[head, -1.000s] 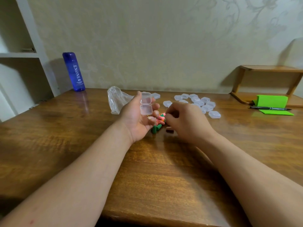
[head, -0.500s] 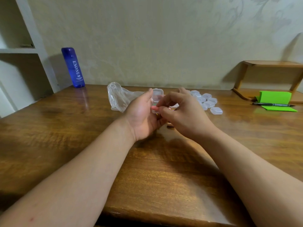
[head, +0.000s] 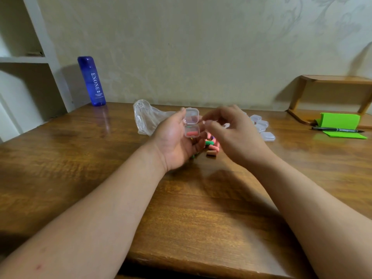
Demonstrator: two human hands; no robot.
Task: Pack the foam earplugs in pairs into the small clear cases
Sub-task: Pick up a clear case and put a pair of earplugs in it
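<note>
My left grip (head: 175, 137) is curled round the small clear hinged plastic case (head: 191, 125), holding it above the wooden worktop (head: 181, 208) with the lid swung open. One pink foam earplug (head: 191, 134) lies in the lower half; a speck of green beside it is too small to read. My right grip (head: 235, 135) hovers just beside the case, fingers loosely curled and blurred, so I cannot tell whether it pinches anything. I judge the filling step is in hand. Next I need a mate from the loose coloured foam earplugs (head: 211, 144) lying under my hands, then the lid snapped down.
</note>
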